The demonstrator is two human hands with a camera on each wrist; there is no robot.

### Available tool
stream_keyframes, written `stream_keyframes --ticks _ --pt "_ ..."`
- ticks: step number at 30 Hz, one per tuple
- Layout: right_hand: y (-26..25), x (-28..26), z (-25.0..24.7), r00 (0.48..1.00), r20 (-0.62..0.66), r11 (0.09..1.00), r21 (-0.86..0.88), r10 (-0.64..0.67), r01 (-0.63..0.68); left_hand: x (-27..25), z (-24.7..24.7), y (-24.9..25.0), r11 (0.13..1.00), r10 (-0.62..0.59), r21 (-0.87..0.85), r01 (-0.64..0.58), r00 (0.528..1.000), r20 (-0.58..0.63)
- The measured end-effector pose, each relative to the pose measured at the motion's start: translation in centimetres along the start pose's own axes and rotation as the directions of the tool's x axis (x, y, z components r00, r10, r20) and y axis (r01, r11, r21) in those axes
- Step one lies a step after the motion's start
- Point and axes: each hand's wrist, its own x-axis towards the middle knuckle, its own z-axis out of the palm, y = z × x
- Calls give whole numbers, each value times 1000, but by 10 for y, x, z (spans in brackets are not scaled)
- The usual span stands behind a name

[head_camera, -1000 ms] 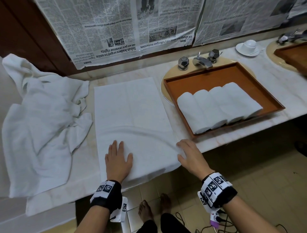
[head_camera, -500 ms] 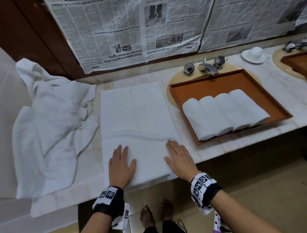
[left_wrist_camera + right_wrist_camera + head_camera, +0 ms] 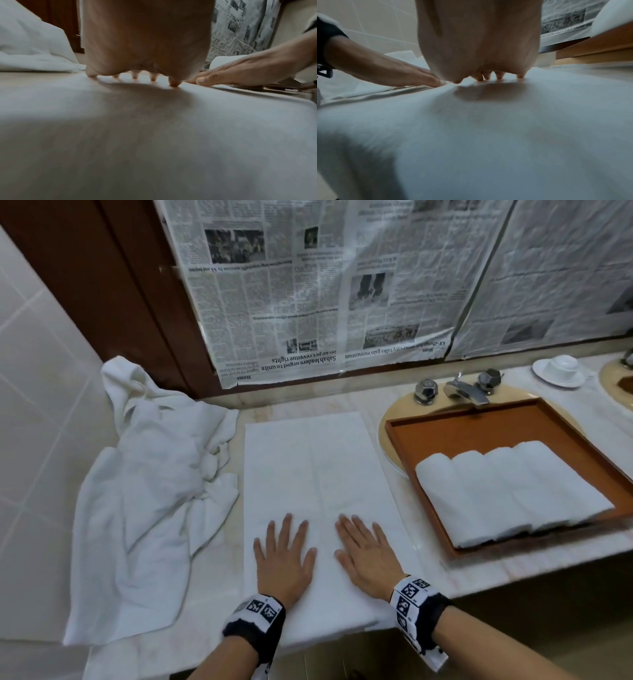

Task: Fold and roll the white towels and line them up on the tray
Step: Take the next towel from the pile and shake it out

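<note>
A folded white towel [image 3: 308, 474] lies flat as a long rectangle on the marble counter [image 3: 394, 412], its near end hanging over the front edge. My left hand [image 3: 284, 556] and my right hand [image 3: 364, 556] both press flat on the towel's near part, fingers straight and spread, side by side. In the left wrist view the left hand [image 3: 137, 78] has its fingertips on the towel [image 3: 154, 135]; the right wrist view shows the right hand [image 3: 488, 78] the same way on the towel [image 3: 488, 135]. An orange-brown tray [image 3: 479, 426] to the right holds several rolled white towels [image 3: 507, 491] in a row.
A heap of crumpled white towels [image 3: 154, 491] lies on the counter's left end against the tiled wall. Behind the tray stand a tap [image 3: 462, 388] and a sink rim. A white cup on a saucer [image 3: 558, 366] sits at the far right. Newspaper covers the wall.
My right hand has slid left from the towel's right edge onto the towel beside the left hand. The creases near the hands have flattened out. My head has come closer and lower.
</note>
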Motion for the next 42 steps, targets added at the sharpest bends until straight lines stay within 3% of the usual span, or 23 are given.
stream_keyframes --ticks 2,4,9,12,17,19,22,27,33,39,42 --pt "0 14 -1 1000 29 999 -30 11 -11 9 0 5 1000 25 16 -26 999 21" --pt "1 28 -7 1000 -21 999 -36 -13 12 18 2 9 999 48 22 -49 999 23" --pt "15 71 -21 996 -39 997 -9 -76 76 52 -2 13 998 6 65 -9 999 51" --pt "24 97 -33 998 50 999 -10 -38 39 82 -3 14 996 0 85 3 999 -39" --pt "39 146 -50 992 101 996 44 -80 76 136 -12 17 997 -57 45 58 998 -24" --pt "45 165 -58 993 94 997 19 -71 69 158 -15 15 997 -68 42 69 998 -14" --pt "54 195 -68 985 37 986 17 -166 166 186 -22 11 996 -78 52 78 997 0" --pt "61 236 -84 986 -18 986 0 -167 167 229 -41 -2 994 -94 46 95 995 -25" --pt "96 277 -103 999 -26 999 10 -37 37 264 -60 -39 967 -255 -7 255 966 -33" --pt "123 282 -112 978 -23 976 75 206 -204 263 -68 -66 917 -398 -57 395 916 -54" --pt "96 266 -109 987 -57 987 65 152 -148 254 -68 -53 930 -367 -62 362 925 -96"
